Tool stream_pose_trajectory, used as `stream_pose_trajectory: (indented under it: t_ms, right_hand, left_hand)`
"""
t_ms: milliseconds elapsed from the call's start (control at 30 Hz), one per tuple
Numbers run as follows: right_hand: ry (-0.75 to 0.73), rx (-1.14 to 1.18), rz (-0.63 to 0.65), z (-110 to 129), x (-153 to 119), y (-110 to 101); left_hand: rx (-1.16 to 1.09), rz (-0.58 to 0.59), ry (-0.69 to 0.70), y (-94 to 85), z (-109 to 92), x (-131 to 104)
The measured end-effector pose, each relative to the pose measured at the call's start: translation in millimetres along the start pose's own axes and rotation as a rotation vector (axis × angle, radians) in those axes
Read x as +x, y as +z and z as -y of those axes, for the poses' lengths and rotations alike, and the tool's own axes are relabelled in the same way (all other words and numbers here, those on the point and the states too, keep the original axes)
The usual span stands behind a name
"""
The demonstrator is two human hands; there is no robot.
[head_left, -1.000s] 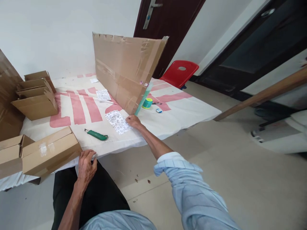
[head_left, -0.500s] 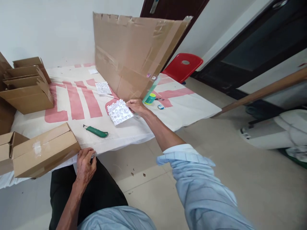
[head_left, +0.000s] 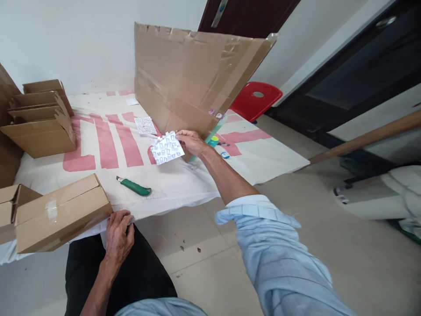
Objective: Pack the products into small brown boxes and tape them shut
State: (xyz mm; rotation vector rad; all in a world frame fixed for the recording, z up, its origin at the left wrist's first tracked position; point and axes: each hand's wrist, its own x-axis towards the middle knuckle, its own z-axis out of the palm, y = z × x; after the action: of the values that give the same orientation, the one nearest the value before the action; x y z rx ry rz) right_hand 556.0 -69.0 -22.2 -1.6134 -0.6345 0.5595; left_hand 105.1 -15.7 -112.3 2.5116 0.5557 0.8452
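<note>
My right hand [head_left: 190,142] pinches the upper right corner of white printed sheets [head_left: 167,149] with rows of small grey-outlined shapes. They are tilted above the table, with uneven top edges. Behind them lies another printed sheet [head_left: 145,126] on the cloth. My left hand [head_left: 119,235] is at the table's front edge, its bent fingers curled on the cloth next to a taped cardboard box [head_left: 62,213]. A green utility knife [head_left: 134,186] lies between my hands, blade end pointing left. A large cardboard panel [head_left: 194,74] stands behind my right hand.
Open cardboard boxes [head_left: 39,127] crowd the left side of the white-and-red tablecloth [head_left: 184,188]. A tape roll [head_left: 225,155] and a green-yellow round item [head_left: 213,141] lie beyond my right forearm. A red chair [head_left: 259,101] stands behind the table.
My right hand has lifted slightly with the printed sheets and tilted them. The view has shifted a little. My left hand keeps its place at the table edge.
</note>
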Motion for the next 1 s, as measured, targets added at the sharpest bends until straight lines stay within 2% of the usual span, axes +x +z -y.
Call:
stream_pose_trajectory:
  t_ms: [100, 200, 400, 567, 767, 1000]
  right_hand:
    - [-0.047, 0.051, 0.016, 6, 13, 6]
    - [-0.004, -0.031, -0.061, 5, 24, 15]
    - [0.189, -0.267, -0.187, -34, 38, 37]
    - [0.297, -0.418, -0.261, -61, 53, 45]
    - [0.334, -0.519, -0.333, -66, 75, 52]
    - [0.329, -0.541, -0.363, -69, 112, 71]
  left_hand:
    - [0.006, -0.007, -0.008, 0.0, -2, -1]
    - [0.012, -0.011, -0.002, 1.2, -2, -2]
    - [0.036, -0.022, -0.002, 5.6, 1, -6]
    - [0.051, -0.035, 0.027, 5.2, -1, -6]
    - [0.06, -0.067, 0.027, 4.5, -7, -4]
    - [0.03, -0.063, -0.009, 9.3, -6, -9]
